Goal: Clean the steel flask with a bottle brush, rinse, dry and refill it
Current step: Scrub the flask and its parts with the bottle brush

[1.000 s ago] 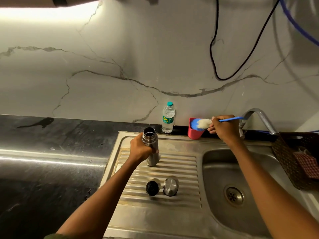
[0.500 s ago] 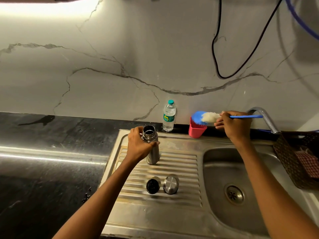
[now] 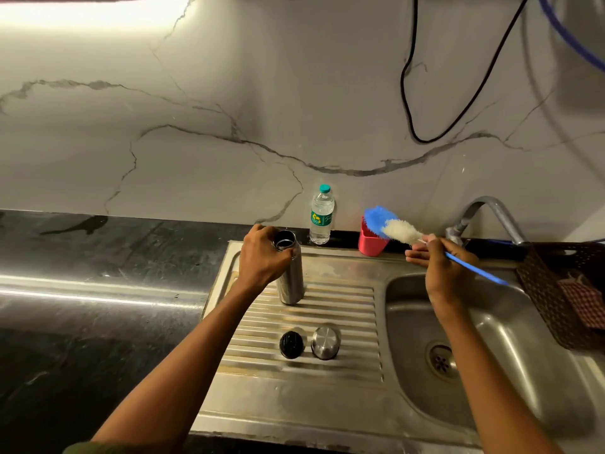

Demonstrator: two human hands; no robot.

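Observation:
The steel flask stands upright and uncapped on the ribbed drainboard. My left hand grips its neck. My right hand holds the bottle brush by its thin blue handle, above the sink's back rim. The brush's blue and white bristle head points up and left, just over the pink cup. A black inner stopper and a steel cap lie side by side on the drainboard in front of the flask.
A small plastic water bottle stands against the marble wall behind the flask. The tap arches over the sink basin. A dark woven basket holding a checked cloth sits at the right. Black countertop stretches left.
My right hand has lifted the brush out of the pink cup and tilted its handle down to the right. My left hand keeps its grip on the flask.

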